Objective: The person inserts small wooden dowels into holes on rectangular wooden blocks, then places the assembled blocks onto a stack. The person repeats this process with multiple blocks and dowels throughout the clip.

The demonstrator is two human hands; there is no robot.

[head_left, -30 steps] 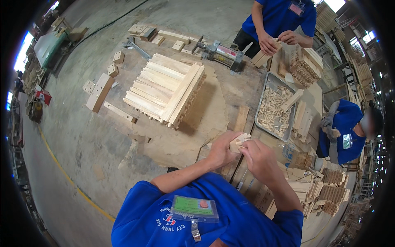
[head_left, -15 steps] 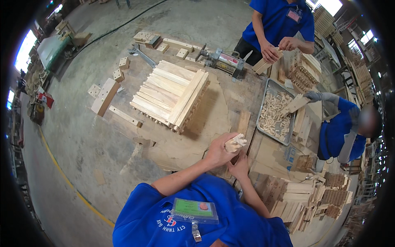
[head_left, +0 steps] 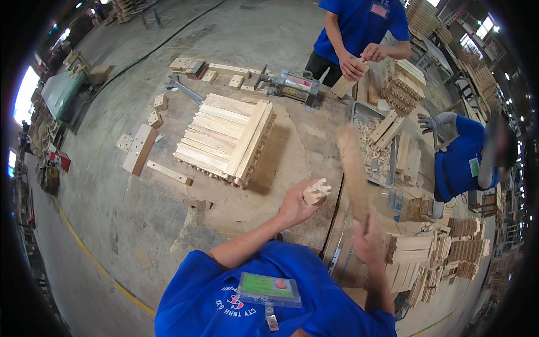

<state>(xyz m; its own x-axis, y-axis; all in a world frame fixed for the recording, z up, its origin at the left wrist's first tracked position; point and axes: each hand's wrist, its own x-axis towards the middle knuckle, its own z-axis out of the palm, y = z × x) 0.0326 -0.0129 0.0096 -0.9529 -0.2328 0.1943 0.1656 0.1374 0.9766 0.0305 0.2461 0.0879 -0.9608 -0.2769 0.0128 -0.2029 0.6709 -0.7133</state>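
Note:
My left hand (head_left: 295, 209) is closed around a light wooden piece (head_left: 314, 194) held upright over the table's near edge. Several pale dowel ends stick up from its top. To its right, my right hand (head_left: 369, 242) grips one end of a long wooden stick (head_left: 352, 168), raised and smeared by motion. The stick points away from me, in front of the dowel tray. Beyond my left hand lies a stack of wooden slats (head_left: 219, 135) with dowels along its edges; two slats rest across its top.
A metal tray (head_left: 394, 163) of loose dowels stands at right, with two slats on it. A clamp-like metal cylinder (head_left: 295, 87), a wrench (head_left: 184, 89) and drilled blocks (head_left: 140, 149) lie around the stack. Two co-workers, one with a wooden piece (head_left: 349, 81), stand beyond. Slat piles (head_left: 410, 253) sit lower right.
My right hand has moved right, lifting the wooden stick off the table. My left hand still holds its wooden piece. The gloved co-worker has let go of the slats over the tray.

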